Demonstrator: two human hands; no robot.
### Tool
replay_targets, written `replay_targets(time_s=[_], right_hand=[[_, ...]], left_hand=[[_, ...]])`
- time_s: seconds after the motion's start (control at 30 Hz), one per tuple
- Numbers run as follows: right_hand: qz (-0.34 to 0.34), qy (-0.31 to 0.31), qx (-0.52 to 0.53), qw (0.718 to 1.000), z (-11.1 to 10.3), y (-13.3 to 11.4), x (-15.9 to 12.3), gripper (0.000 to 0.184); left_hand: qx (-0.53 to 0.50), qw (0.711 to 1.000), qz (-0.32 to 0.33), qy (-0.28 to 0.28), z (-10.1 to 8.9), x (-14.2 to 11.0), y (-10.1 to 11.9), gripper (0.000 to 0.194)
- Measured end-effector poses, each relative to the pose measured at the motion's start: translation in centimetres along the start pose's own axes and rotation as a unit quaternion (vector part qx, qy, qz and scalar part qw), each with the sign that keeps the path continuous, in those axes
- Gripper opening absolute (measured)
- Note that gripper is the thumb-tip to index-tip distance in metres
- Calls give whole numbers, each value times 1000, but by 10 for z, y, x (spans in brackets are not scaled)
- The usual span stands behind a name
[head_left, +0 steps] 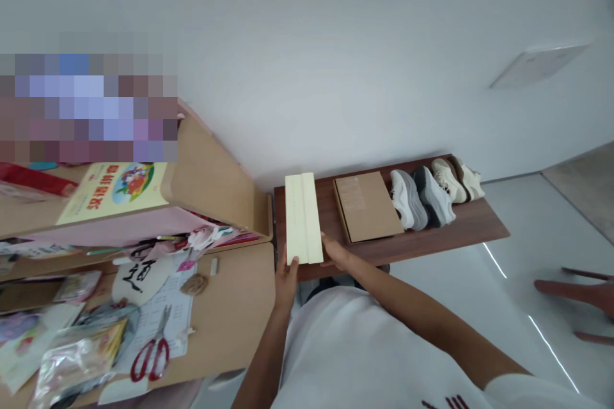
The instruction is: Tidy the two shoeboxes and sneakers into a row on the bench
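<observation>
A long, narrow cream box point(304, 220) is between my two hands, over the left end of a dark wooden bench point(327, 204). My left hand point(286, 278) grips its near left corner, with the thumb on the top face. At the lower right side of the box, my right hand point(334, 252) closes on the edge, its fingertips partly hidden. Just right of the box lies a flat brown cardboard box point(368, 206). Beyond that stand a grey-and-white pair of sneakers point(410, 201) and a cream pair of shoes point(451, 180).
To the left, a cluttered desk point(240, 294) holds red-handled scissors point(152, 351), papers and plastic packets point(79, 358). A shelf point(211, 166) rises above it, bearing a yellow booklet point(115, 188). A white wall stands behind the bench; reddish chair legs point(570, 292) are at far right.
</observation>
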State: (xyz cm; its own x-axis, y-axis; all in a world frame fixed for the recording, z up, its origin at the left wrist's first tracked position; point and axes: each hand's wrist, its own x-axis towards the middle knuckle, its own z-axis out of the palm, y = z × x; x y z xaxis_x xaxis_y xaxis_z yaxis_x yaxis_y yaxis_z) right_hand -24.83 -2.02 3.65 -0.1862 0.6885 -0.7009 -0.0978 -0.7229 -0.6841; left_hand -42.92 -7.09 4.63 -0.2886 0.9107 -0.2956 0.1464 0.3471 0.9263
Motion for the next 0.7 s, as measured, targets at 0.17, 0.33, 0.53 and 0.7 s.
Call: replay_targets(time_s=[0.17, 0.33, 0.53, 0.7], right_hand=[[-3, -57, 68, 996, 1, -11, -16, 59], [2, -4, 81, 997, -15, -5, -9, 37], [29, 128, 44, 990, -29, 14, 5, 27], [-29, 126, -1, 992, -30, 26, 4, 37]], left_hand=[[78, 992, 101, 1, 14, -16, 12, 61], [233, 954, 182, -51, 30, -38, 14, 56], [290, 946, 132, -62, 44, -32, 1, 57], [271, 961, 33, 35, 18, 6, -14, 65]])
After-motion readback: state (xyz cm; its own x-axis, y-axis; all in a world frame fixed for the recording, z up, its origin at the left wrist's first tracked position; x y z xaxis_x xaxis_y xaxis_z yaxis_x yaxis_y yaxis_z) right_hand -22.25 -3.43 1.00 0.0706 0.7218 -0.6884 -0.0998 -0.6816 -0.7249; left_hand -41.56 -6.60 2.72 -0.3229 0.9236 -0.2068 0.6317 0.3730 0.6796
